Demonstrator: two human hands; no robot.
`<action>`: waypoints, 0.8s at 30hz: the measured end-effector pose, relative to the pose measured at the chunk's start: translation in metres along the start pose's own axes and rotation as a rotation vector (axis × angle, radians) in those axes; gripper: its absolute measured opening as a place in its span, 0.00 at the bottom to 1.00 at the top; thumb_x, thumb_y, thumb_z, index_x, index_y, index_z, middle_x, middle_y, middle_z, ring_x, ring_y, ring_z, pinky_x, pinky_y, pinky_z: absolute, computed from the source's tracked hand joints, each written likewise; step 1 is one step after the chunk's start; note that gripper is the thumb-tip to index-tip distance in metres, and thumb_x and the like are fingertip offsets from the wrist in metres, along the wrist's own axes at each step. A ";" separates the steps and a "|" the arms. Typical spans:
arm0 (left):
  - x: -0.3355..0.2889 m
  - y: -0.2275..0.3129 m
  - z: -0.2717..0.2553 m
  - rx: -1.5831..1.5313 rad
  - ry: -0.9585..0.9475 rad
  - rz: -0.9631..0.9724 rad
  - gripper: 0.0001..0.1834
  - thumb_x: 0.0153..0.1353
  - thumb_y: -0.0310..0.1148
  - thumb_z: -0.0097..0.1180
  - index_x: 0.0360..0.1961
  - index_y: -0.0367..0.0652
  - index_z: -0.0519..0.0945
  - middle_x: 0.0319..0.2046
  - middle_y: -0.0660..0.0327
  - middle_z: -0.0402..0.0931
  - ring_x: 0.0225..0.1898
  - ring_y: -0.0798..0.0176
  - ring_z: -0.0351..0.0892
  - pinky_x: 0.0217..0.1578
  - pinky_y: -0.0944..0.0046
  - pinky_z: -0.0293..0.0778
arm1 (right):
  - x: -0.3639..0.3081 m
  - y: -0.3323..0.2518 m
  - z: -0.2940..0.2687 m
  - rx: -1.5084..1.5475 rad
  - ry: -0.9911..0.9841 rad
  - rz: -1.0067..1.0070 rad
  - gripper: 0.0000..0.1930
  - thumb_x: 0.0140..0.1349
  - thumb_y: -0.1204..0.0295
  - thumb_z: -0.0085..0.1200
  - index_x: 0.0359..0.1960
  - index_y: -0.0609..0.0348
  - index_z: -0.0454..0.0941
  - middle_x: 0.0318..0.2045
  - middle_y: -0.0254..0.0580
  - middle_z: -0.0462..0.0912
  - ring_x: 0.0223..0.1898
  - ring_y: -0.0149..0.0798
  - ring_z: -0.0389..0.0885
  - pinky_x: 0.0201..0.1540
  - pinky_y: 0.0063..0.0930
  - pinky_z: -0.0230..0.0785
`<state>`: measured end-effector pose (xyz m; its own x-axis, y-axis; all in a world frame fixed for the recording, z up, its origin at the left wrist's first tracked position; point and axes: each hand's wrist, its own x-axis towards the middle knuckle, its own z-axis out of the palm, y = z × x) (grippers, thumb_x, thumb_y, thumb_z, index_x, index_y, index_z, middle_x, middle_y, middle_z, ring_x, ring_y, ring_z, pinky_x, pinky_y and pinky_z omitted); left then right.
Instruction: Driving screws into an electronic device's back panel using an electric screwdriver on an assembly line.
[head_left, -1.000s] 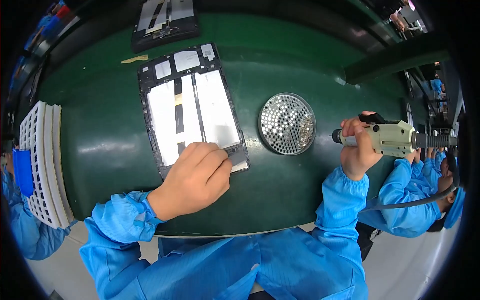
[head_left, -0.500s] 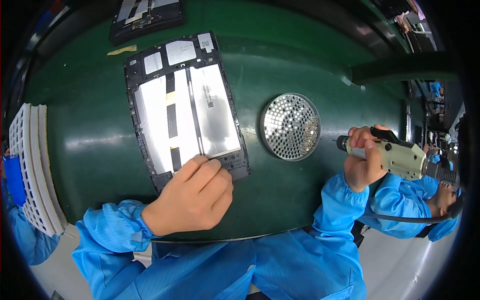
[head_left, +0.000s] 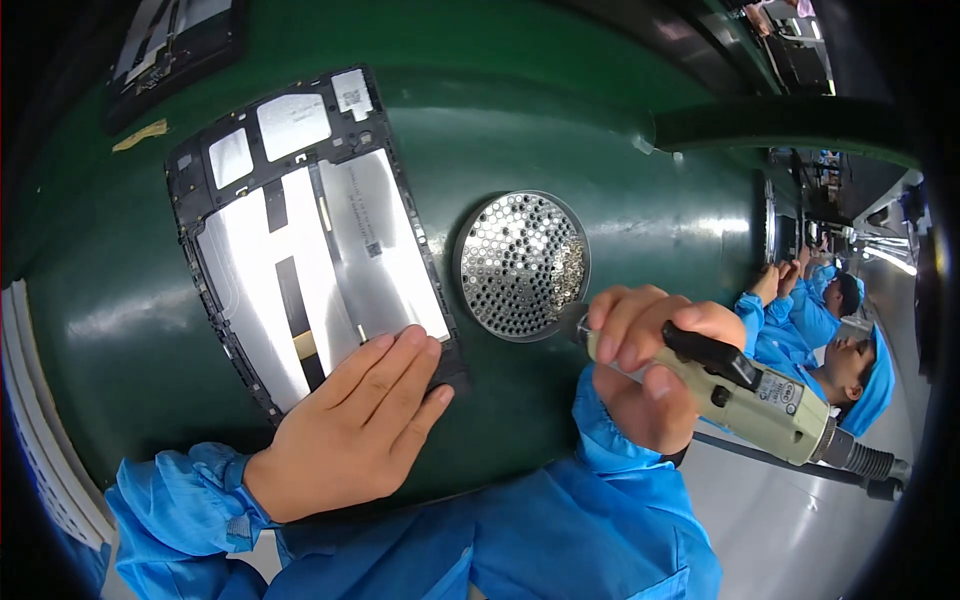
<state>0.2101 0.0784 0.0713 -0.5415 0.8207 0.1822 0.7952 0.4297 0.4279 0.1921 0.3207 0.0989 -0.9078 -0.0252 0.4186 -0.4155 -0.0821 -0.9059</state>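
Observation:
My left hand [head_left: 360, 425] lies flat, fingers stretched out, over the near end of an opened tablet [head_left: 385, 265]. This black-framed device shows silvery battery panels and dark ribbon strips, and the hand covers part of its lower edge. In my right hand [head_left: 650, 350] is a pale green electric screwdriver [head_left: 760, 400] with a black lever, its tip pointing left. Between the hands, farther back, stands a round metal screw dish [head_left: 515, 255] with rows of holes. Many small screws [head_left: 570, 270] gather along its right side. The driver's front end is near the dish's lower right rim.
Another opened tablet [head_left: 170, 50] lies at the far left, with a yellowish strip [head_left: 140, 135] beside it. A stack of white trays [head_left: 55, 430] stands at the left edge. Co-workers in blue [head_left: 840, 350] sit along the right. A thick green bar [head_left: 780, 130] crosses the far right.
My left fingers have gone from bunched on the tablet's lower part to lying flat across it. My right hand has brought the screwdriver nearer and closer to the dish. The whole view has shifted.

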 end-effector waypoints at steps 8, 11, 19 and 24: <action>0.007 -0.010 -0.003 -0.090 0.031 -0.057 0.16 0.51 0.30 0.55 0.43 0.49 0.81 0.51 0.52 0.74 0.57 0.49 0.70 0.63 0.45 0.56 | 0.003 0.008 0.006 0.007 -0.056 0.020 0.20 0.53 0.73 0.50 0.49 0.59 0.66 0.23 0.40 0.71 0.24 0.36 0.70 0.31 0.36 0.66; 0.006 -0.011 0.001 -0.117 0.041 -0.087 0.16 0.50 0.31 0.56 0.43 0.50 0.81 0.52 0.53 0.74 0.57 0.50 0.70 0.62 0.46 0.56 | 0.001 0.011 0.007 -0.001 -0.049 0.031 0.19 0.53 0.73 0.50 0.49 0.59 0.67 0.23 0.40 0.71 0.24 0.36 0.70 0.31 0.35 0.66; 0.006 -0.010 0.001 -0.113 0.039 -0.090 0.16 0.51 0.31 0.56 0.44 0.51 0.81 0.51 0.53 0.74 0.56 0.51 0.71 0.62 0.45 0.57 | 0.000 0.013 0.008 -0.023 -0.056 0.030 0.19 0.53 0.73 0.51 0.48 0.60 0.67 0.22 0.40 0.71 0.23 0.35 0.69 0.29 0.34 0.65; 0.004 -0.013 0.006 -0.065 0.098 -0.056 0.13 0.53 0.34 0.53 0.40 0.46 0.82 0.50 0.53 0.75 0.57 0.53 0.70 0.60 0.48 0.59 | 0.001 0.015 0.010 -0.025 -0.069 0.011 0.19 0.53 0.73 0.51 0.48 0.60 0.67 0.22 0.40 0.71 0.23 0.35 0.68 0.28 0.34 0.65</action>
<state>0.1993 0.0781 0.0614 -0.6114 0.7538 0.2406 0.7450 0.4460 0.4960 0.1859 0.3099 0.0861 -0.9066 -0.0947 0.4113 -0.4076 -0.0561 -0.9114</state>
